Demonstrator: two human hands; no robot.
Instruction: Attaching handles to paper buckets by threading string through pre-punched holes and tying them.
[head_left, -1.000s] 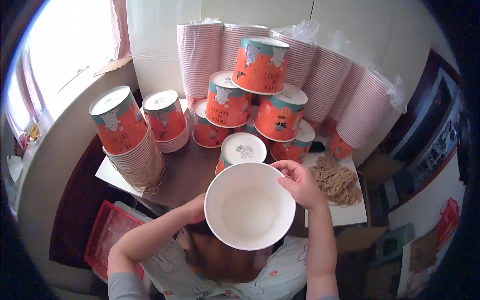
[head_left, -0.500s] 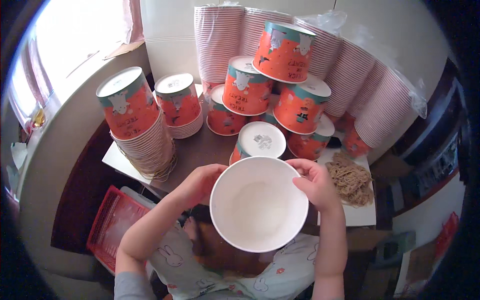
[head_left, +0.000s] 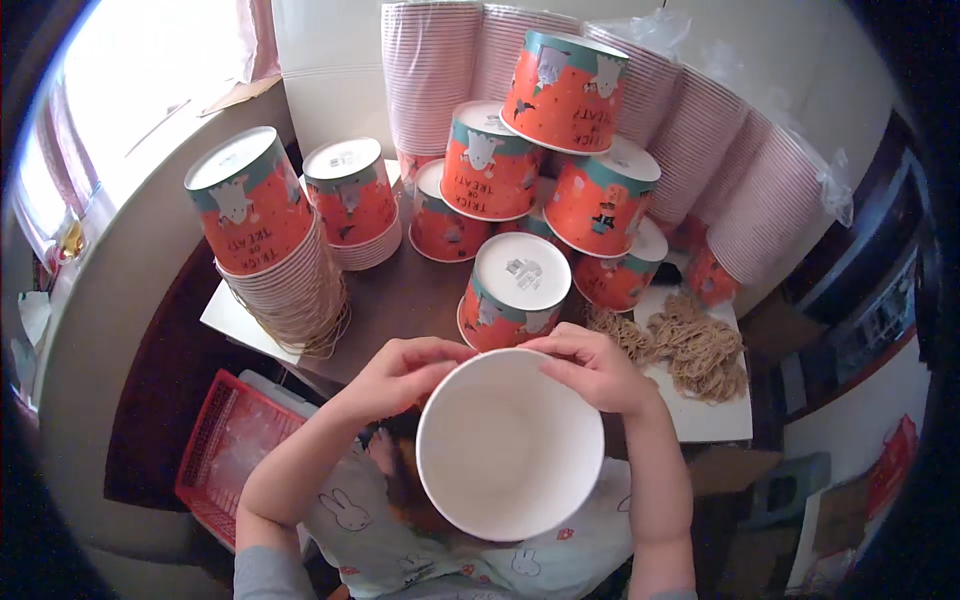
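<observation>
A large paper bucket (head_left: 510, 450) is held over my lap, its white, bare inside turned up toward me. My left hand (head_left: 412, 374) grips the far left part of its rim, fingers and thumb closed on the wall. On the far right part of the rim, my right hand (head_left: 590, 366) pinches the edge with the thumb on the inner side. Just beyond them an orange and green paper bucket (head_left: 512, 325) stands upside down on the brown table (head_left: 410, 310). More upturned buckets (head_left: 490, 160) are piled in a pyramid behind it.
Tall bagged stacks of nested buckets (head_left: 430, 80) line the back wall. At left stand two shorter stacks (head_left: 265, 240), one with loose strings around it. Brown twine (head_left: 695, 345) lies heaped on a white board at right. A red basket (head_left: 215, 450) sits lower left.
The bucket has moved lower, toward my lap. Both hands have shifted inward along its far rim, closer together, and more twine shows beside my right hand.
</observation>
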